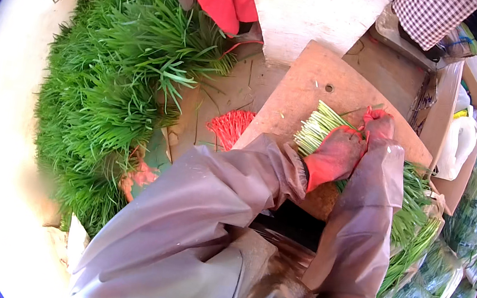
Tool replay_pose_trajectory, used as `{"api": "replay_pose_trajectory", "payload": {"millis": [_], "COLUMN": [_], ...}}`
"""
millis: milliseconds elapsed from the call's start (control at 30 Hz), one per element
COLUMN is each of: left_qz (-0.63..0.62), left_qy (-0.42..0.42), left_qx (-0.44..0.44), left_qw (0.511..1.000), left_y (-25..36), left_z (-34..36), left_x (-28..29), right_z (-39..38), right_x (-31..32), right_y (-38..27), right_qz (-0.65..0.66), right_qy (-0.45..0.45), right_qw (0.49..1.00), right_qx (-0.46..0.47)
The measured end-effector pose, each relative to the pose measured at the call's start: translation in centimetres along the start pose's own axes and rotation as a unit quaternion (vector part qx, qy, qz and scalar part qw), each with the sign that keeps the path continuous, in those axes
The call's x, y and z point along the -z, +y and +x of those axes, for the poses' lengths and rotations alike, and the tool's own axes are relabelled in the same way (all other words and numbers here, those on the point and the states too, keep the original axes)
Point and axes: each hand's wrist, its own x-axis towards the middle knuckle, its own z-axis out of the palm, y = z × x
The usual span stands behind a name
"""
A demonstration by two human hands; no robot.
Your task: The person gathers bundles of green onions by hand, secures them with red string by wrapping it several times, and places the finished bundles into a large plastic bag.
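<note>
Stalks point(318, 125), bunched, are clasped by the left grip point(338, 154) on the board point(296, 84); near its upper-right edge, the right grip point(379, 125) is seen, closure indeterminable

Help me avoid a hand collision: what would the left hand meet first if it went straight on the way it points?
Probably the red-gloved right hand, just up and to the right of the left hand in the picture. Whether the two touch is hard to judge.

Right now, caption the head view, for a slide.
Red-gloved left hand and right hand at a stalk bundle over a tan board, leafy greens nearby.
</note>
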Motion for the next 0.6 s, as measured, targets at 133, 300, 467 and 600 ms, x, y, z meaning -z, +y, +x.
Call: {"api": "replay_pose_trajectory", "payload": {"millis": [133,300,467,600], "left_qz": [-0.014,-0.163,-0.135,-0.182], "left_qy": [0.251,0.198,0.181,0.152], "left_qx": [-0.086,-0.004,-0.052,-0.037], "left_qw": [0.964,0.967,0.973,0.971], "left_y": [-0.9,0.0,-0.6,-1.1], "left_z": [-1.0,-2.0,-1.5,-1.5], "left_x": [-1.5,-0.6,-0.6,-0.7], "right_z": [-0.4,-9.1,-10.5,-10.1], "right_x": [0.8,0.2,0.0,-0.2], "right_y": [3.4,-0.1,-1.5,-0.8], "right_qz": [0.345,0.387,0.451,0.456], "right_qy": [-0.030,-0.051,-0.008,-0.010], "right_qw": [0.937,0.919,0.892,0.889], "right_qx": [0.056,0.053,0.015,0.037]}}
